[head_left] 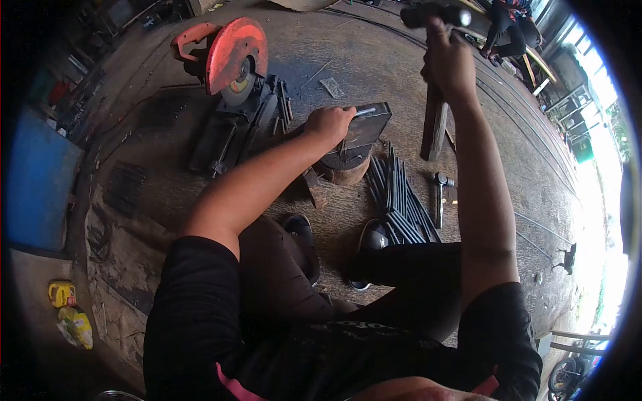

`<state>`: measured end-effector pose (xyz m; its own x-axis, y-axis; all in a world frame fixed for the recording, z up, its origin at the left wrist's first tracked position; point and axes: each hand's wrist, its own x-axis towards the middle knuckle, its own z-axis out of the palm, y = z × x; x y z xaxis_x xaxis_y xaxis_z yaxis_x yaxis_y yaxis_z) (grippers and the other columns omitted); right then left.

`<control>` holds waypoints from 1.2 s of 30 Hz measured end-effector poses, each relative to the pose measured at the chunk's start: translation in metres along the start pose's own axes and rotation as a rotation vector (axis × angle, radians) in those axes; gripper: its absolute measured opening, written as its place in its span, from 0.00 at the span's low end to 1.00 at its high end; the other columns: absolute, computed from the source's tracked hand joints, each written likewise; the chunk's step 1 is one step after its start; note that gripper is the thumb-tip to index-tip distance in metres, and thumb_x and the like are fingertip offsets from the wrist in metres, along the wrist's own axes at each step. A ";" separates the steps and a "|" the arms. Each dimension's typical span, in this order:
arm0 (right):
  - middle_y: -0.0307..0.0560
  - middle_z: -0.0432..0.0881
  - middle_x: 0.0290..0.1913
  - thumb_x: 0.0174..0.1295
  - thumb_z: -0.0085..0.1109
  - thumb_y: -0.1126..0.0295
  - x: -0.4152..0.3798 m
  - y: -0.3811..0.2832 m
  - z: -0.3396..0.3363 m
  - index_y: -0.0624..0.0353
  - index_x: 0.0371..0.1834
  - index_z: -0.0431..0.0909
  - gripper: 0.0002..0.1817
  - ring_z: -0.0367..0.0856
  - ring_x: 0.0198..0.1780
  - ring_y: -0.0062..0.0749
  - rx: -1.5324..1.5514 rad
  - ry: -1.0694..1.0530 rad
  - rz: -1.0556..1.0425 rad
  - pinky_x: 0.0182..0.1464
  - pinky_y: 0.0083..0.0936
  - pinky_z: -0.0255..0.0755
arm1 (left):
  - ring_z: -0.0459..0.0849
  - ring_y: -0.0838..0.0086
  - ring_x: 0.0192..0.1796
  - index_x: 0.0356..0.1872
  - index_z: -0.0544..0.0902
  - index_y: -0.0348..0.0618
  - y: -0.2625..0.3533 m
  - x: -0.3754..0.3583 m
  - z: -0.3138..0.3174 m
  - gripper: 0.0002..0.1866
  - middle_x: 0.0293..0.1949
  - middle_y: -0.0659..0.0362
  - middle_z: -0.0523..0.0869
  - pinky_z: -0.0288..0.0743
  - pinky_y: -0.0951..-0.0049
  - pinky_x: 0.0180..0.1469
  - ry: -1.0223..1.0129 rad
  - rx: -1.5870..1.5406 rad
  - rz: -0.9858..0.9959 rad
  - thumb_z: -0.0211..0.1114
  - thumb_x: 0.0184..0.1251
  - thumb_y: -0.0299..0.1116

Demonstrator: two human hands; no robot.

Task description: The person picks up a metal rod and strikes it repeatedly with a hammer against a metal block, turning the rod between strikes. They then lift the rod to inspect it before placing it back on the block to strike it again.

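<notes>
My right hand [452, 70] is raised, wrapped round the wooden handle of a hammer [435, 130] whose dark head is above my fist. My left hand [329, 127] is closed on a short metal rod [365, 112]. The rod's free end lies over a flat dark metal block [369, 129]. Under the block stands a round wooden stump [348, 172]. Beside the stump, near my feet, lies a pile of cut metal rods [401, 194]. A second hammer [439, 200] rests on the ground to their right.
A red cut-off saw [235, 59] stands on the ground at the upper left, with several short rods [286, 107] beside it. Long bars [528, 127] run along the right side. Another person [511, 30] sits at the upper right. A yellow container [62, 294] is at the far left.
</notes>
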<state>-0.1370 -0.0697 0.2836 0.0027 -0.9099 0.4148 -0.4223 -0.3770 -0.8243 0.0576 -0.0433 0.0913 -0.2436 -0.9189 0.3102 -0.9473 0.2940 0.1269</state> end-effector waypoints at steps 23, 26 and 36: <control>0.53 0.81 0.28 0.62 0.52 0.37 -0.042 0.121 0.060 0.69 0.37 0.81 0.37 0.84 0.27 0.39 -0.335 -0.382 0.497 0.31 0.34 0.77 | 0.85 0.46 0.40 0.47 0.76 0.44 -0.003 -0.006 -0.001 0.15 0.34 0.44 0.85 0.78 0.48 0.41 -0.135 -0.080 -0.104 0.50 0.71 0.43; 0.49 0.79 0.26 0.61 0.56 0.40 -0.036 0.127 0.058 0.71 0.36 0.78 0.35 0.82 0.24 0.33 -0.261 -0.399 0.489 0.26 0.31 0.77 | 0.85 0.45 0.41 0.49 0.74 0.43 -0.004 -0.008 -0.002 0.15 0.35 0.42 0.85 0.78 0.48 0.41 -0.156 -0.118 -0.067 0.50 0.72 0.41; 0.44 0.80 0.27 0.61 0.58 0.44 -0.028 0.138 0.055 0.61 0.44 0.79 0.27 0.81 0.25 0.30 0.041 -0.236 0.505 0.29 0.28 0.76 | 0.85 0.47 0.42 0.56 0.71 0.43 0.004 -0.004 -0.007 0.16 0.37 0.42 0.85 0.78 0.48 0.41 -0.238 -0.048 -0.120 0.49 0.71 0.35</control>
<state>-0.1458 -0.1058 0.1373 0.0139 -0.9916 -0.1288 -0.3885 0.1134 -0.9145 0.0561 -0.0369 0.0972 -0.1777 -0.9822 0.0610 -0.9627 0.1863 0.1962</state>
